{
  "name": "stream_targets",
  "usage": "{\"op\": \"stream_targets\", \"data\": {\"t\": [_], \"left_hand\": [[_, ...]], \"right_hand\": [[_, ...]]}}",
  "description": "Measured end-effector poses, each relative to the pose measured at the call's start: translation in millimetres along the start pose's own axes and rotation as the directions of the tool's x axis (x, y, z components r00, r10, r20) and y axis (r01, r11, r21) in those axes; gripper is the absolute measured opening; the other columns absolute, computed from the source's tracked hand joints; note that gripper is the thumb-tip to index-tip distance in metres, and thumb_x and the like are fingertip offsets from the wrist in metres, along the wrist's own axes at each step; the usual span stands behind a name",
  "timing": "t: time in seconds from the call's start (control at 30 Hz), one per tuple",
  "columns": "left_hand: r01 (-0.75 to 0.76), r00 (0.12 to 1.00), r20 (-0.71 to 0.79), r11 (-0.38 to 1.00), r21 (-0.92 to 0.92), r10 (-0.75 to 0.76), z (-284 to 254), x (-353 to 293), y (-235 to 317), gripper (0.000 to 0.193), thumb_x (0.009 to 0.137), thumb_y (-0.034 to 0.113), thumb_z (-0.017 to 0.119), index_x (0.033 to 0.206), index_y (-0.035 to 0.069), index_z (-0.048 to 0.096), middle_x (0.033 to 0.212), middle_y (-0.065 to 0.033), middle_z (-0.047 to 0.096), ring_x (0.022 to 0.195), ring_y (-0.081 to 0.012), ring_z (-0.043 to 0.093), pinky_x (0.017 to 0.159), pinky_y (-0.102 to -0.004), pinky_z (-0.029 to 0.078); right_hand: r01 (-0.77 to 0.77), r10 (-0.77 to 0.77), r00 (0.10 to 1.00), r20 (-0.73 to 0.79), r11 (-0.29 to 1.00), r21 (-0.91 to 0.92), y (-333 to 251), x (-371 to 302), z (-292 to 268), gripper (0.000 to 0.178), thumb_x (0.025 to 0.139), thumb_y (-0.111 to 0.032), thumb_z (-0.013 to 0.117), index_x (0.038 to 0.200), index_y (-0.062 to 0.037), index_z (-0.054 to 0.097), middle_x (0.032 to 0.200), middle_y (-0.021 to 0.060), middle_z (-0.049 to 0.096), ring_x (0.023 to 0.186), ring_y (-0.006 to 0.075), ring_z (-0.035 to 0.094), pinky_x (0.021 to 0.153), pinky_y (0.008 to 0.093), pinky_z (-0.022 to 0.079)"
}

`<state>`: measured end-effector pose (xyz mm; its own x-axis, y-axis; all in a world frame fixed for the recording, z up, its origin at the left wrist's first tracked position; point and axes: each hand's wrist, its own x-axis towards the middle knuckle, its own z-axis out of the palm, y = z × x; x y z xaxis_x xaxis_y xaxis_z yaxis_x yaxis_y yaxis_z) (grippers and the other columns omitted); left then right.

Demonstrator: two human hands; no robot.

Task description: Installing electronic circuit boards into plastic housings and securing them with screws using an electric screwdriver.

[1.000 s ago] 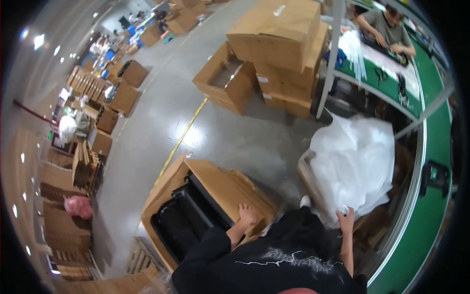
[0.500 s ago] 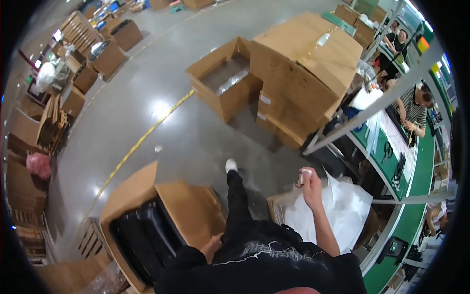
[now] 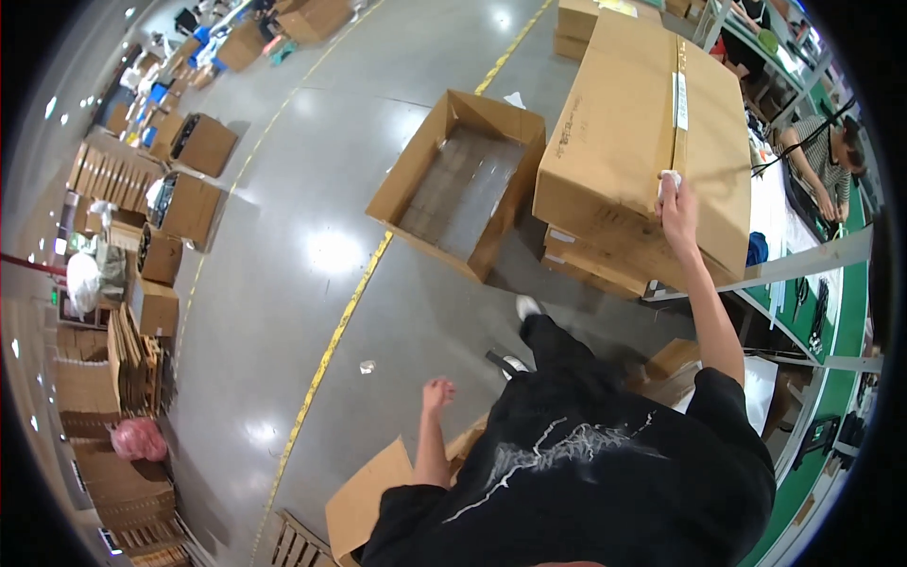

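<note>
My right hand (image 3: 678,219) is closed around a small crumpled white wad (image 3: 670,180); whether it is paper, cloth or plastic cannot be told. It is held out in front of the large closed cardboard box (image 3: 614,123), and contact with the box cannot be made out. My left hand (image 3: 437,394) hangs low at my left side, its fingers loosely curled and slightly apart, with nothing seen in it. Below it stands a cardboard box with a raised flap (image 3: 373,487), mostly hidden by my body. An open, shallow cardboard box (image 3: 425,241) lies on the floor ahead.
Green workbenches (image 3: 812,444) with metal frames run along the right, where a person in a striped top (image 3: 814,156) works. Boxes and flattened cardboard (image 3: 132,359) line the left side. A yellow floor line (image 3: 331,345) crosses ahead, with a white scrap (image 3: 367,367) beside it.
My body has moved forward, closer to the large box. My right hand has extended forward with the white wad. My left hand has come away from the box holding black items, which is now mostly hidden.
</note>
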<state>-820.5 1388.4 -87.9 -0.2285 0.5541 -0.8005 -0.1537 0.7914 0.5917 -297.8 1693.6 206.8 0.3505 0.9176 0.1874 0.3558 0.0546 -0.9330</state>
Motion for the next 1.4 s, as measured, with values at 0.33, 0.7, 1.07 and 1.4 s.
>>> {"op": "stream_targets", "data": {"t": [0.33, 0.7, 1.07, 1.4], "left_hand": [[-0.197, 0.972, 0.195, 0.901, 0.386, 0.129, 65.0, 100.0, 263.9, 0.025, 0.094, 0.025, 0.054, 0.101, 0.005, 0.068, 0.078, -0.0048, 0.068, 0.066, -0.0168, 0.064, 0.056, -0.0313, 0.05], [-0.993, 0.04, 0.795, -0.068, 0.101, 0.605, 491.1, 76.9, 644.1, 0.013, 0.087, 0.008, 0.057, 0.096, 0.004, 0.066, 0.103, -0.0151, 0.062, 0.103, -0.0318, 0.056, 0.089, -0.039, 0.047], [-0.622, -0.635, 0.585, -0.783, 0.002, 0.505, 805.1, 166.6, 788.4, 0.042, 0.087, 0.035, 0.063, 0.114, 0.002, 0.061, 0.118, -0.0172, 0.061, 0.119, -0.0314, 0.053, 0.1, -0.05, 0.04], [-0.819, -0.228, 0.896, -0.573, 0.036, 0.381, 813.9, 164.5, 808.8, 0.051, 0.087, 0.05, 0.061, 0.102, 0.002, 0.061, 0.103, -0.0138, 0.063, 0.101, -0.0292, 0.06, 0.087, -0.0448, 0.043]], "right_hand": [[-0.231, 0.175, 0.972, -0.157, 0.841, -0.489, 6.5, 37.4, 50.7, 0.028, 0.103, -0.028, 0.05, 0.12, -0.0068, 0.059, 0.091, 0.0186, 0.068, 0.085, 0.0331, 0.067, 0.076, 0.0421, 0.05], [-0.099, -0.027, 0.98, -0.195, 0.788, -0.607, 4.5, 43.6, 57.4, 0.029, 0.085, -0.008, 0.069, 0.112, -0.0065, 0.058, 0.083, 0.0162, 0.067, 0.073, 0.0375, 0.065, 0.063, 0.0448, 0.05], [-0.728, 0.467, 0.585, -0.663, 0.662, -0.175, 4.2, 8.8, 87.7, 0.028, 0.095, -0.014, 0.06, 0.117, -0.002, 0.047, 0.091, 0.019, 0.059, 0.082, 0.0302, 0.061, 0.073, 0.0375, 0.048], [-0.249, -0.165, 0.769, -0.618, 0.813, -0.526, -84.8, 333.9, 37.3, 0.027, 0.082, 0.003, 0.068, 0.106, -0.0031, 0.056, 0.097, 0.0115, 0.052, 0.093, 0.0266, 0.053, 0.082, 0.0324, 0.044]]}}
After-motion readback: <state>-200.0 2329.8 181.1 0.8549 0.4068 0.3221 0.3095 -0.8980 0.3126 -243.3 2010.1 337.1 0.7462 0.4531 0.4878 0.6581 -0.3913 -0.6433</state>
